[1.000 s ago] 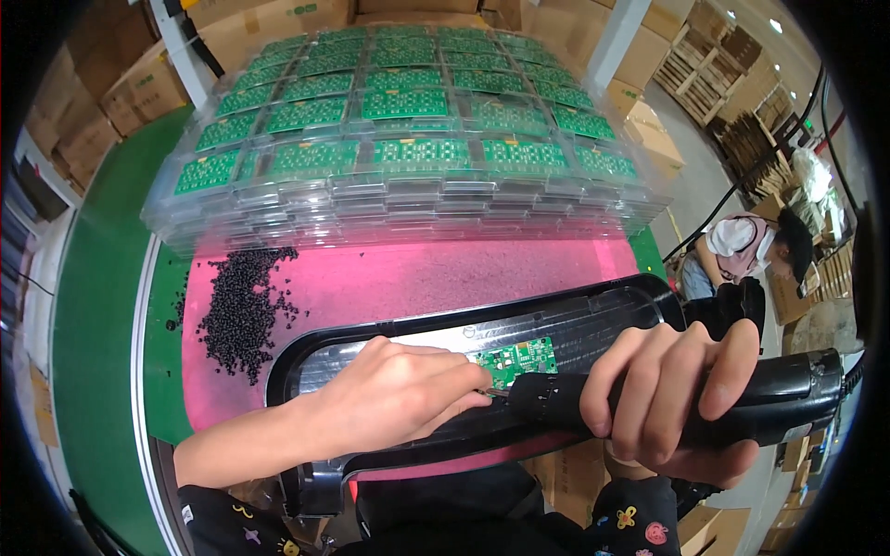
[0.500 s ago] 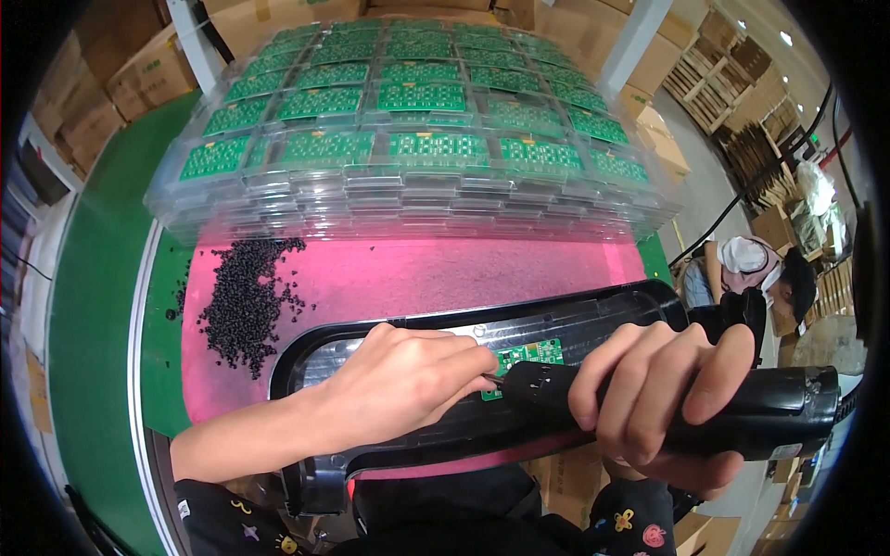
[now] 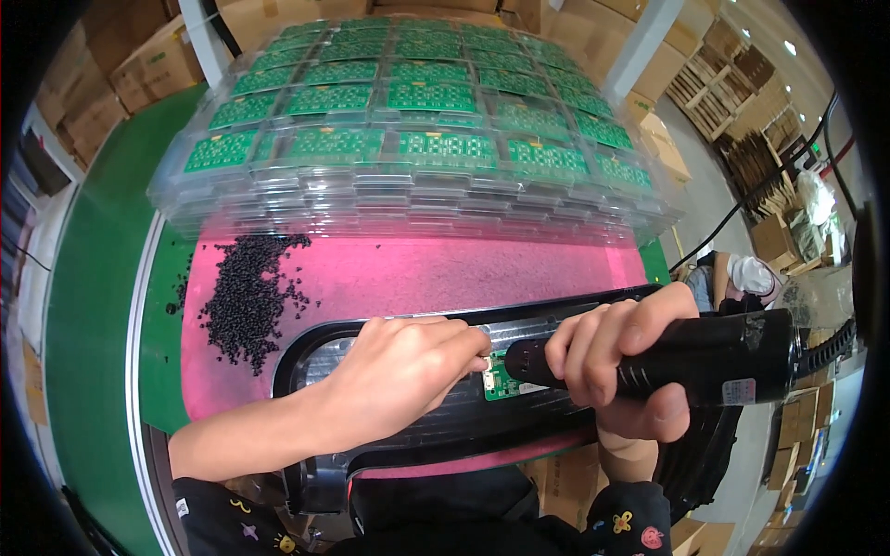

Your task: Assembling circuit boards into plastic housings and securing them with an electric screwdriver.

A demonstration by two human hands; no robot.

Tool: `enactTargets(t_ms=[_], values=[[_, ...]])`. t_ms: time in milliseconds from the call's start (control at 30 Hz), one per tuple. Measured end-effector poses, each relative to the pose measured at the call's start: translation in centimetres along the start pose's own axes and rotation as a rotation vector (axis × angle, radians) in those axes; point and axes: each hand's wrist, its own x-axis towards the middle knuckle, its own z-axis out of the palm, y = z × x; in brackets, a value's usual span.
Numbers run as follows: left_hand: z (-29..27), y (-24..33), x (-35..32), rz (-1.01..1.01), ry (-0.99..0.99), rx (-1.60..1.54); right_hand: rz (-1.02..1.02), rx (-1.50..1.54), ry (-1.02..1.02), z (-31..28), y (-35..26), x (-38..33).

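My right hand (image 3: 623, 357) is wrapped round a black electric screwdriver (image 3: 732, 357), tilted almost flat, its nose over a small green circuit board (image 3: 503, 387). The board lies inside a shallow black plastic housing (image 3: 501, 437) in front of me. My left hand (image 3: 408, 366) is closed, thumb and fingers pinched together at the board's upper left, close to the screwdriver's nose. Whatever sits between those fingertips is hidden. The driver's bit cannot be made out.
Loose small black screws (image 3: 243, 310) form a pile at the left of the pink mat (image 3: 464, 264). Behind it stand stacked clear plastic trays (image 3: 426, 208) holding many green boards. A thick cable (image 3: 828, 347) leaves the screwdriver's back end. Another person (image 3: 728, 281) sits at the right.
The screwdriver and my right hand have shifted left and up, so the nose now covers the board's upper part. My left hand has moved slightly up, still pinched.
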Motion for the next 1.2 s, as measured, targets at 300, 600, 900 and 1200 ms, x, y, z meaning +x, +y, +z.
enactTargets(t_ms=[300, 600, 900, 1200], values=[[0.1, 0.0, 0.3, 0.037, -0.080, -0.169, -0.250, 0.214, -0.078, -0.3, -1.2, 0.1], [0.1, -0.1, 0.3, 0.034, 0.071, -0.148, 0.129, 0.200, -0.099, -1.2, -0.8, -0.7], [0.0, 0.3, 0.0, -0.066, 0.049, -0.132, 0.189, 0.210, -0.083, -1.2, 0.3, -0.6], [-0.2, 1.0, 0.2, -0.172, -0.041, -0.025, 0.156, 0.172, -0.062, -0.4, 1.5, -0.1]])
